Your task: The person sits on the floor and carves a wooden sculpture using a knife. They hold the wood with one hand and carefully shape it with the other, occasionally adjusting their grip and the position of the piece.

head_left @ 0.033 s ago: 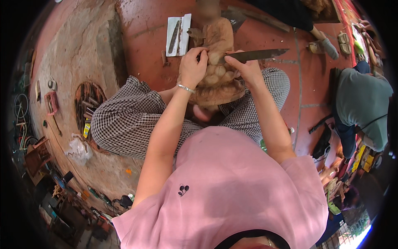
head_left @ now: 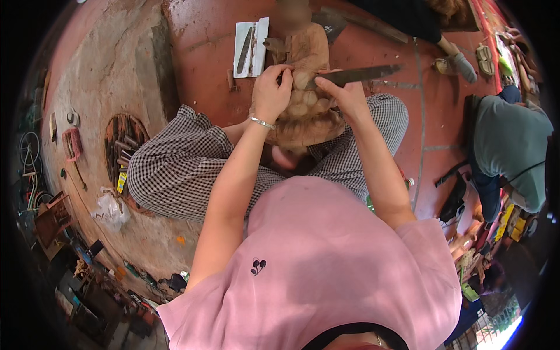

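Observation:
A carved brown wooden figure [head_left: 307, 129] with rounded lumps on its front lies between my crossed legs, its far part stretching away from me. My left hand [head_left: 272, 93] is closed with bent fingers at the carving's left side; its fingertips are partly hidden. In my right hand [head_left: 348, 99] is a long, dark, flat blade [head_left: 370, 73], pinched near its left end with the thumb on top. That end meets the lumps of the carving, and the rest points out to the right.
On the red tiled floor, a white sheet [head_left: 256, 61] holds a slim dark tool [head_left: 245, 51]. Left is a raised stone slab [head_left: 105, 70] with a round basket of rods [head_left: 125, 143] and a plastic bag [head_left: 111, 211]. A person in a grey-green shirt [head_left: 513, 143] sits at right.
The blade's free end has shifted slightly up and left and looks blurred. Both my hands stay in nearly the same place on the carving.

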A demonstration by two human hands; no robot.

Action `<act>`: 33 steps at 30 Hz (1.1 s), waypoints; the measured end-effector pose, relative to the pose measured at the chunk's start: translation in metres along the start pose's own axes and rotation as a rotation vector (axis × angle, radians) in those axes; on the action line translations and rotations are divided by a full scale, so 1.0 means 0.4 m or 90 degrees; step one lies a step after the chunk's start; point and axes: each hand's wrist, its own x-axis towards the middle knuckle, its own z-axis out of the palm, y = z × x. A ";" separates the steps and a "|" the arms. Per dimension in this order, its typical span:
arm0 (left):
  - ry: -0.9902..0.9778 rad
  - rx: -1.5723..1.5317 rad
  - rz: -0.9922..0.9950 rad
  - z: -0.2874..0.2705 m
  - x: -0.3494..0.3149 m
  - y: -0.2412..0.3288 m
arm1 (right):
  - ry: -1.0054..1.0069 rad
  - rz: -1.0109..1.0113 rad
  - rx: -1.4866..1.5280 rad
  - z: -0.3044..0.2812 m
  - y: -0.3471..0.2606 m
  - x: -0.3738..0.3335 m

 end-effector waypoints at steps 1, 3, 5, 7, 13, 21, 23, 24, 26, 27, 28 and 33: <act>0.000 0.002 -0.003 -0.001 0.003 -0.003 | -0.006 0.050 0.017 -0.003 -0.013 -0.001; 0.001 0.010 -0.011 -0.002 -0.001 -0.009 | -0.017 0.150 0.051 -0.012 -0.035 -0.002; 0.002 0.018 -0.011 0.001 0.005 -0.009 | 0.001 0.112 0.055 -0.011 -0.029 -0.005; 0.002 0.009 -0.005 0.003 0.001 -0.007 | 0.021 0.087 0.074 0.002 -0.022 -0.011; 0.000 -0.004 0.001 0.002 0.005 -0.010 | 0.006 0.099 0.096 0.007 -0.004 -0.018; -0.009 0.000 -0.018 0.002 0.003 -0.008 | 0.059 0.086 0.092 0.031 0.005 -0.023; -0.004 -0.015 -0.013 0.003 0.005 -0.014 | 0.019 0.076 0.064 0.018 0.002 -0.017; 0.001 -0.006 -0.009 0.003 0.002 -0.018 | -0.001 0.071 0.051 0.012 0.000 -0.015; 0.009 0.009 0.008 0.004 0.005 -0.018 | -0.004 0.043 0.008 0.002 -0.009 -0.016; 0.006 0.005 0.000 0.004 0.002 -0.016 | -0.005 0.030 -0.014 0.000 -0.013 -0.016; 0.004 0.003 -0.008 0.000 -0.002 -0.010 | -0.002 0.038 -0.017 0.001 -0.008 -0.016; -0.004 0.010 -0.009 0.002 -0.003 -0.014 | 0.049 0.026 -0.066 0.027 -0.005 -0.033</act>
